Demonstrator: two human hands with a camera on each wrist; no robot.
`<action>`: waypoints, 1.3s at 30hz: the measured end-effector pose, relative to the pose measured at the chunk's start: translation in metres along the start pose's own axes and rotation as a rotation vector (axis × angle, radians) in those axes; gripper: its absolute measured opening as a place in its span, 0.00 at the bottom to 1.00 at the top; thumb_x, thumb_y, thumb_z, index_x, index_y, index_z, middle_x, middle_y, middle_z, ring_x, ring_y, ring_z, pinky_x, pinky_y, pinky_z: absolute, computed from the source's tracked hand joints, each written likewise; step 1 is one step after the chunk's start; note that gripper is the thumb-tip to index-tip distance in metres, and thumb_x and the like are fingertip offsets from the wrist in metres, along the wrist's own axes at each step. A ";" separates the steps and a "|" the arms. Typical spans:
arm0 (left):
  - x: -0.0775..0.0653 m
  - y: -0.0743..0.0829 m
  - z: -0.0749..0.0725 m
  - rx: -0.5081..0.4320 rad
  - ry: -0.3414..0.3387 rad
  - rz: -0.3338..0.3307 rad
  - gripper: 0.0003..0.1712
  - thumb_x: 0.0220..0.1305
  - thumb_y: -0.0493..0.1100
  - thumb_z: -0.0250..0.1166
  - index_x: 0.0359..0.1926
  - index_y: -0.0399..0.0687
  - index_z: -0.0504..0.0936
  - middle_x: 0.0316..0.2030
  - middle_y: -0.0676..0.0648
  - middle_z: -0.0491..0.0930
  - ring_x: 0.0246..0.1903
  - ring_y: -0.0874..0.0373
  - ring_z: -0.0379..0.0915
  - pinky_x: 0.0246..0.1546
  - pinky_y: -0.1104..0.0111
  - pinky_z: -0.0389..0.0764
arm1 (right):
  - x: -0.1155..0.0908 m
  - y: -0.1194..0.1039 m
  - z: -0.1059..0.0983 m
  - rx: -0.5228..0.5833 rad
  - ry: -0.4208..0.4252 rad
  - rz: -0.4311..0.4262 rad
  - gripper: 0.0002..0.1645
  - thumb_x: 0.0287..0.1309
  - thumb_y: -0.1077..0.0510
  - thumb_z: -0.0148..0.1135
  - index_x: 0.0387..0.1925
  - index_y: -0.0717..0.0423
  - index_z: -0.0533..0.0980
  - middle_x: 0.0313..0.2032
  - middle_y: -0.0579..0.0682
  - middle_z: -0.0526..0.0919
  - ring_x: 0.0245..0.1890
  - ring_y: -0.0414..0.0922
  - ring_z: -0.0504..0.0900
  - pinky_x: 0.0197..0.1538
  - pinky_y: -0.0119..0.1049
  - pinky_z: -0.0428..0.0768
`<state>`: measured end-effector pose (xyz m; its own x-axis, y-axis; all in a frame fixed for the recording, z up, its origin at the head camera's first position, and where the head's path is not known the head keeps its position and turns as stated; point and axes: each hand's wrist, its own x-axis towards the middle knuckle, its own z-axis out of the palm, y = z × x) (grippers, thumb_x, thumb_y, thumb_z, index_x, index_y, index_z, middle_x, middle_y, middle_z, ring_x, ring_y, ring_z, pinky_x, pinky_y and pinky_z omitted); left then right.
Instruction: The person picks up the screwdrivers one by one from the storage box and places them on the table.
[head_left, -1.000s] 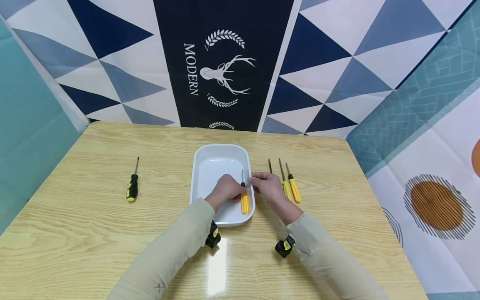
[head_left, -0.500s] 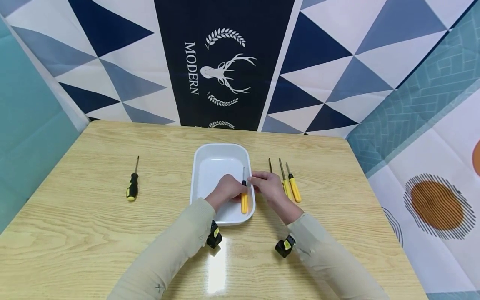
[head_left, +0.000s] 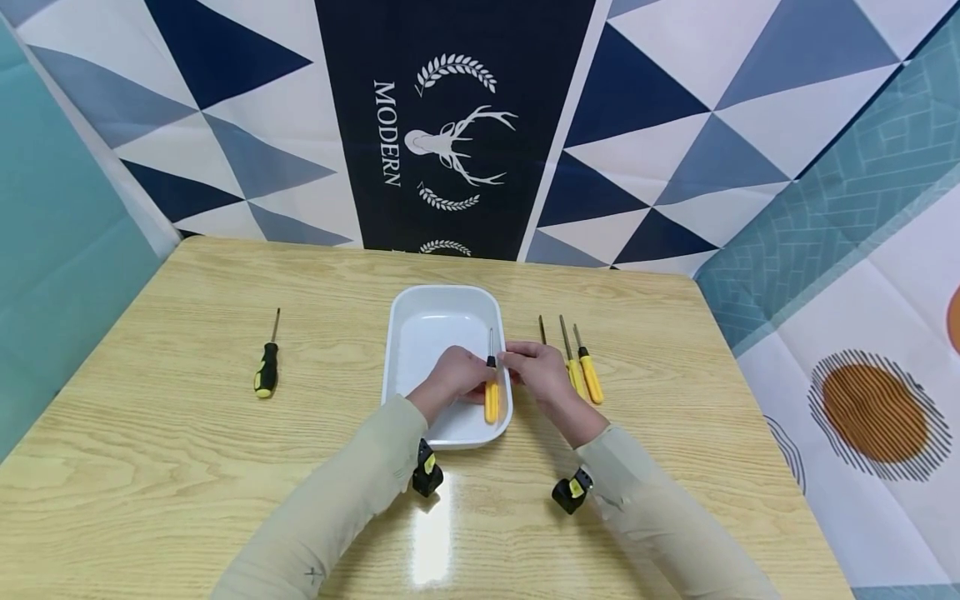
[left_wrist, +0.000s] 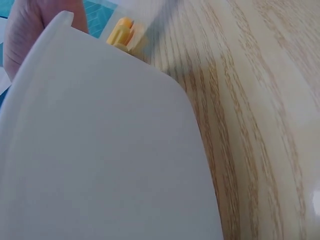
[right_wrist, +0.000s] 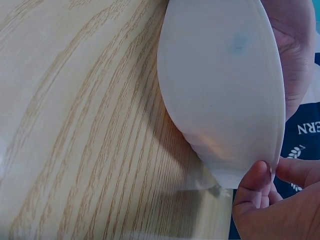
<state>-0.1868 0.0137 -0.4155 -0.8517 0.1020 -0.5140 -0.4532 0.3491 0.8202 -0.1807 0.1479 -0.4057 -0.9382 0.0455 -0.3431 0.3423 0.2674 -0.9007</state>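
Note:
A white tray (head_left: 420,333) stands on the wooden table, its long sides running away from me. My left hand (head_left: 452,377) reaches inside, fingers curled on a screwdriver with a yellow handle (head_left: 492,406) and black collar. This screwdriver lies along the tray's right wall, its thin shaft pointing to the far end. Most of the left fingertips are hidden under the hand. Outside the right wall, my right hand (head_left: 546,377) pinches the rim between thumb and fingers; the right wrist view shows this thumb (right_wrist: 258,175) against the wall. The tray wall (left_wrist: 110,130) fills much of the left wrist view.
Right of the tray lie several screwdrivers with yellow handles (head_left: 591,379), partly behind the right hand. A black and yellow screwdriver (head_left: 267,371) lies alone on the left of the table (head_left: 150,467). A patterned cloth (head_left: 450,125) hangs behind the table's far edge.
The yellow screwdriver in the tray has slid slightly toward the far end and straightened along the right wall. Both hands stay nearly in place; the head view has shifted a little.

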 end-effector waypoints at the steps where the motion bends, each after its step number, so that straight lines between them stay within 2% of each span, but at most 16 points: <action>1: -0.001 -0.001 -0.001 -0.011 -0.002 0.011 0.09 0.56 0.36 0.64 0.37 0.34 0.80 0.23 0.48 0.77 0.18 0.61 0.78 0.25 0.71 0.84 | 0.000 0.000 0.000 0.007 0.001 -0.001 0.18 0.60 0.61 0.59 0.51 0.63 0.76 0.42 0.55 0.81 0.29 0.37 0.76 0.34 0.27 0.78; 6: -0.003 -0.003 -0.006 -0.047 -0.014 0.037 0.13 0.55 0.36 0.64 0.42 0.34 0.80 0.25 0.47 0.78 0.18 0.63 0.76 0.25 0.72 0.84 | 0.001 0.000 0.001 0.014 0.012 -0.006 0.18 0.59 0.61 0.60 0.51 0.64 0.76 0.42 0.55 0.82 0.29 0.36 0.76 0.34 0.27 0.78; 13: -0.005 -0.006 -0.019 -0.137 -0.021 0.047 0.16 0.56 0.35 0.64 0.47 0.36 0.79 0.34 0.43 0.81 0.27 0.60 0.77 0.31 0.71 0.85 | 0.001 0.001 0.001 0.008 0.013 -0.005 0.19 0.59 0.60 0.60 0.51 0.63 0.76 0.43 0.56 0.82 0.30 0.37 0.77 0.33 0.26 0.78; 20: -0.004 -0.011 -0.031 -0.226 -0.051 0.104 0.19 0.58 0.37 0.65 0.51 0.35 0.76 0.43 0.39 0.81 0.34 0.57 0.80 0.35 0.70 0.85 | 0.002 0.001 0.000 0.005 0.013 0.007 0.18 0.59 0.60 0.60 0.51 0.62 0.77 0.45 0.57 0.81 0.31 0.38 0.77 0.34 0.26 0.79; 25: -0.009 -0.011 -0.036 -0.267 -0.079 0.137 0.21 0.59 0.38 0.64 0.53 0.34 0.75 0.46 0.37 0.80 0.38 0.54 0.81 0.38 0.68 0.85 | 0.003 0.001 0.001 0.002 0.009 0.009 0.18 0.59 0.59 0.60 0.51 0.61 0.77 0.46 0.57 0.81 0.31 0.39 0.77 0.34 0.27 0.79; 31: -0.015 -0.010 -0.041 -0.286 -0.093 0.151 0.21 0.60 0.38 0.63 0.53 0.34 0.74 0.47 0.37 0.79 0.39 0.54 0.81 0.40 0.67 0.85 | 0.001 0.000 0.000 -0.001 0.007 0.006 0.19 0.60 0.59 0.60 0.51 0.61 0.76 0.46 0.57 0.81 0.32 0.38 0.78 0.35 0.27 0.80; 39: -0.016 -0.016 -0.044 -0.328 -0.129 0.141 0.21 0.60 0.37 0.64 0.53 0.34 0.74 0.47 0.37 0.79 0.36 0.57 0.80 0.40 0.67 0.85 | -0.001 -0.002 0.001 0.002 0.012 0.033 0.18 0.60 0.58 0.60 0.51 0.59 0.77 0.48 0.56 0.80 0.38 0.43 0.79 0.36 0.27 0.80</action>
<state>-0.1774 -0.0341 -0.4089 -0.8813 0.2512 -0.4004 -0.4115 0.0090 0.9114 -0.1803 0.1468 -0.4042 -0.9269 0.0658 -0.3694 0.3732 0.2637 -0.8895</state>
